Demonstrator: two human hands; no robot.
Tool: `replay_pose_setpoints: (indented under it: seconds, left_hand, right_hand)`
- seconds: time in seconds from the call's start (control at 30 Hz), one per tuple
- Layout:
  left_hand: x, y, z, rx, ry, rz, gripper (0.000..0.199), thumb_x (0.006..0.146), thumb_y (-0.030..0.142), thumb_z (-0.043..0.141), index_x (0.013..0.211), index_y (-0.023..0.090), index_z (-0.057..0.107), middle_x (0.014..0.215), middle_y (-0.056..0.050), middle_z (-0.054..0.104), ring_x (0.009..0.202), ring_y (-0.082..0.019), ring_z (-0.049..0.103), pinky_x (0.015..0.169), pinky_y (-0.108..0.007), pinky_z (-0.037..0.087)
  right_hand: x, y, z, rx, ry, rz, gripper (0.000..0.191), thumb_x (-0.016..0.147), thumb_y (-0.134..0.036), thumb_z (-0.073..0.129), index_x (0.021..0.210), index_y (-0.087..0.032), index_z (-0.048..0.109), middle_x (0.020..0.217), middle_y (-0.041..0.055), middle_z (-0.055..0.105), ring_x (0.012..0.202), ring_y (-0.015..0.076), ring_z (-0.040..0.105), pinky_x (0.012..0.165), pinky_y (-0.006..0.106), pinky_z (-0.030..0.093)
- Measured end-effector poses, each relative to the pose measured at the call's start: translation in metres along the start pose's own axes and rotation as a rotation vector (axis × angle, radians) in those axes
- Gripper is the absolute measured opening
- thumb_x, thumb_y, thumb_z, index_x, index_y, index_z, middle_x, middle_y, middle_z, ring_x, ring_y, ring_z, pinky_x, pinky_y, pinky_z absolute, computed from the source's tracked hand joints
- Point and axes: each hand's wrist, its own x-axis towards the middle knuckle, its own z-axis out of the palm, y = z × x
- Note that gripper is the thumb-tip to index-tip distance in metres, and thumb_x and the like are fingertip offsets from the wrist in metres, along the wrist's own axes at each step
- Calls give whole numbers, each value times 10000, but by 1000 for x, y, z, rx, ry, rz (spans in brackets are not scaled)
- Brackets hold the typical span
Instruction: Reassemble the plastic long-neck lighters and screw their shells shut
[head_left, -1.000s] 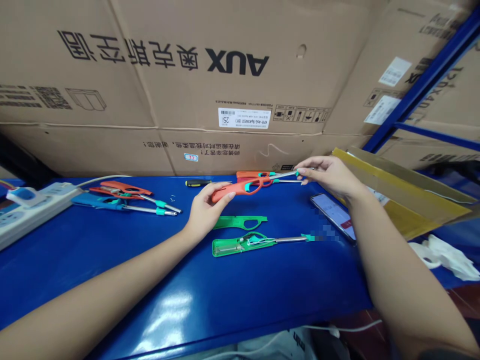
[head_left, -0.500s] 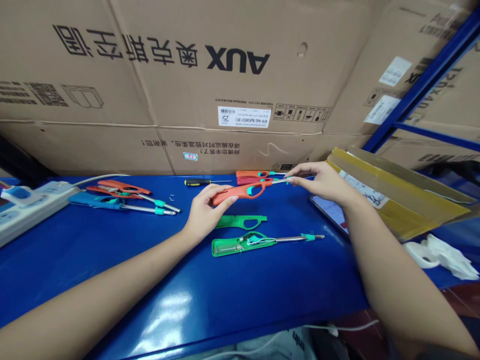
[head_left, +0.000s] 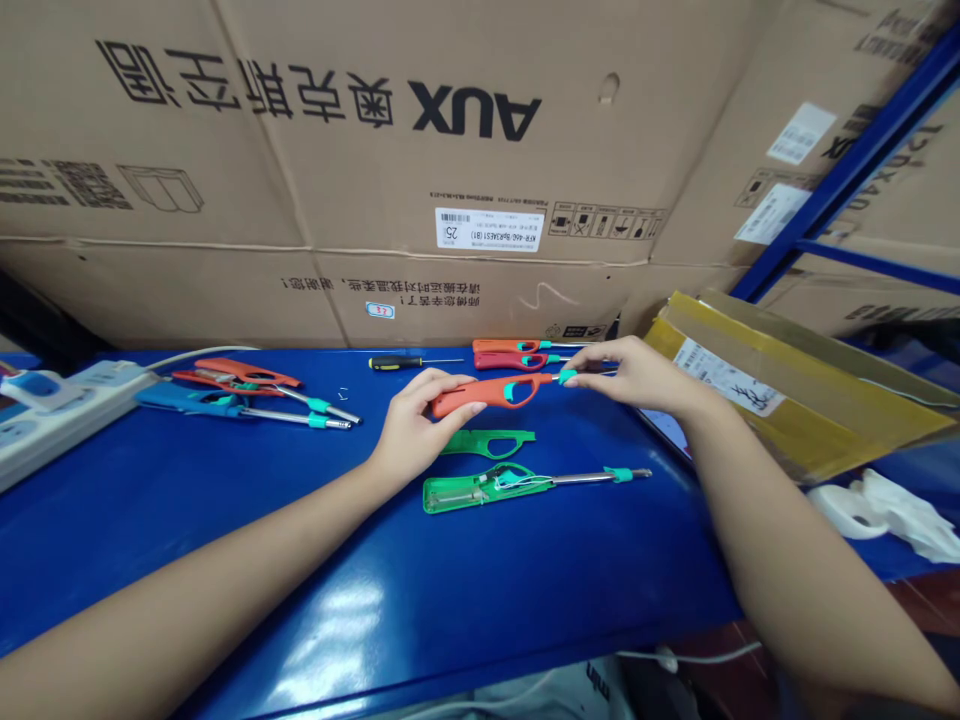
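An orange gas lighter (head_left: pixel 491 394) is held level above the table between my two hands. My left hand (head_left: pixel 416 425) is closed round the back of its handle, thumb along the near side. The fingers of my right hand (head_left: pixel 626 372) pinch the teal sleeve (head_left: pixel 568 378) on the metal barrel, close to the front of the handle. Those fingers partly hide the barrel. Just below lies an opened green lighter (head_left: pixel 457 492), its inner parts and white wire showing, with its loose green half shell (head_left: pixel 487 441) behind it.
Behind my hands lie an orange lighter (head_left: pixel 495 346), a red lighter (head_left: pixel 499 360) and a screwdriver (head_left: pixel 397 363). More lighters, one blue (head_left: pixel 187 401), rest beside a power strip (head_left: pixel 67 415). A taped carton (head_left: pixel 795 400), phone (head_left: pixel 666 428) and tape roll (head_left: pixel 847 512) are on the right.
My right hand has shifted slightly left and down, and the teal sleeve now sits closer to the handle. The orange lighter has moved a little right and down in my left hand.
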Motion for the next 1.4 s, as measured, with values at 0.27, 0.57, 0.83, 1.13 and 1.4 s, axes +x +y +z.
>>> replay_pose_setpoints:
  seconds: [0.27,0.57,0.83,1.13,1.4]
  left_hand:
    - [-1,2,-3,62,-28,34,287,839,399,764,1059,214,755,968,-56,705,853,-192,657,794,-337,541]
    - [-1,0,-1,107,-4,30,299,857,433,740,1054,209,754,963,-53,707,841,-186,664,785,-324,562]
    - [12,-7,-8,267,-208,148,371,871,478,705,1107,193,735,984,-77,717,861,-212,671,814,-351,555]
    - [89,-16,21,545,-394,219,254,908,297,665,1117,161,714,1036,-117,730,1019,-289,635,942,-452,507]
    - [121,-39,64,682,-483,148,340,978,352,610,1258,160,596,1268,-108,616,1078,-235,642,910,-449,568]
  right_hand:
    - [5,-13,27,50,14,-169,183,918,-346,616,965,-221,741,991,49,779,887,212,704,834,328,517]
    - [5,-15,30,-12,118,-238,165,924,-276,596,996,-228,736,1029,63,777,914,225,710,837,345,525]
    - [10,1,33,-66,100,-228,169,946,-308,580,1014,-221,709,1048,73,756,932,220,693,862,350,526]
    - [14,26,39,-267,248,-4,456,924,-243,509,1370,-155,541,1345,202,564,1237,386,507,1056,595,400]
    - [11,29,52,-314,104,79,613,913,-289,562,1475,-122,380,1371,213,489,1310,355,481,1094,497,425]
